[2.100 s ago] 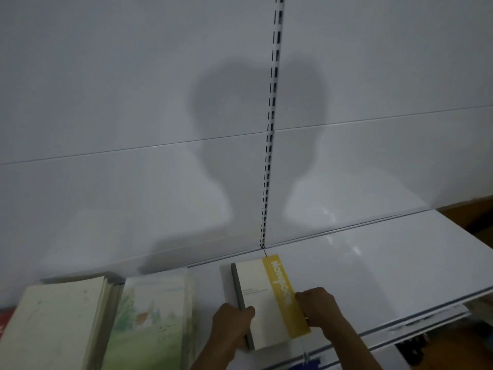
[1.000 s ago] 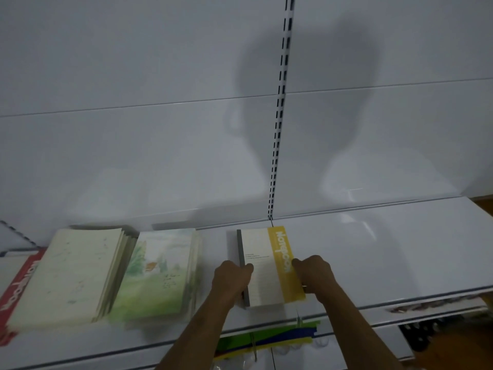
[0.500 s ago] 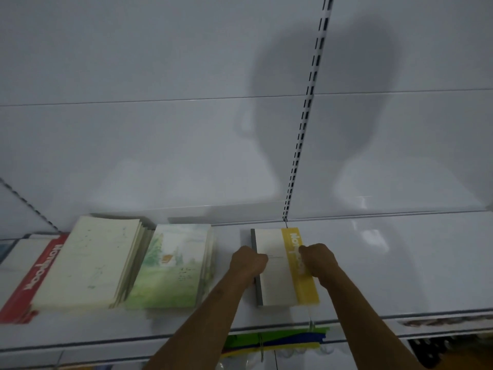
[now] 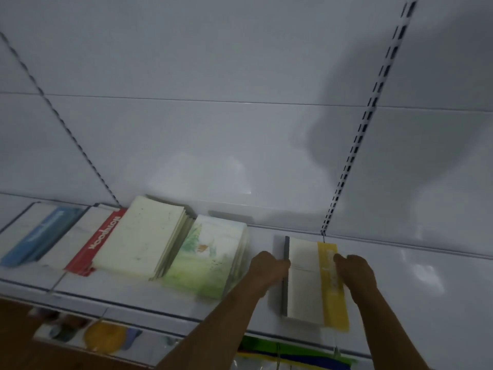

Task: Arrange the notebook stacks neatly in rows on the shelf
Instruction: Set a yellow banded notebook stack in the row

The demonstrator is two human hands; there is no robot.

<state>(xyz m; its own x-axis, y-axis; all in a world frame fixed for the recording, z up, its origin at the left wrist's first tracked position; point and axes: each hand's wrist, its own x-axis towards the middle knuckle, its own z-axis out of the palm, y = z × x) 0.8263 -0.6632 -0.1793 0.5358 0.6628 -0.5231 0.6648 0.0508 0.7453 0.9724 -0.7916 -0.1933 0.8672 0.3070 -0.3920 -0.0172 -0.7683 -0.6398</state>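
Note:
A stack of white notebooks with a yellow band (image 4: 306, 279) lies flat on the white shelf (image 4: 416, 284). My left hand (image 4: 269, 268) grips its dark left edge and my right hand (image 4: 356, 271) grips its yellow right edge. To the left lie a stack with a green landscape cover (image 4: 208, 260), a cream stack (image 4: 141, 241), a red-banded notebook stack (image 4: 100, 241) and a blue-banded one (image 4: 40, 236), side by side in a row.
A white back panel with a slotted upright (image 4: 365, 124) rises behind the shelf. A second slotted upright (image 4: 61, 116) runs at the left. Below the shelf edge, a lower level holds colourful items (image 4: 290, 353) and a yellow object (image 4: 105, 337).
The view has swung left, bringing the red and blue notebook stacks into sight. Both hands stay on the yellow-banded stack, which has shifted little on the shelf.

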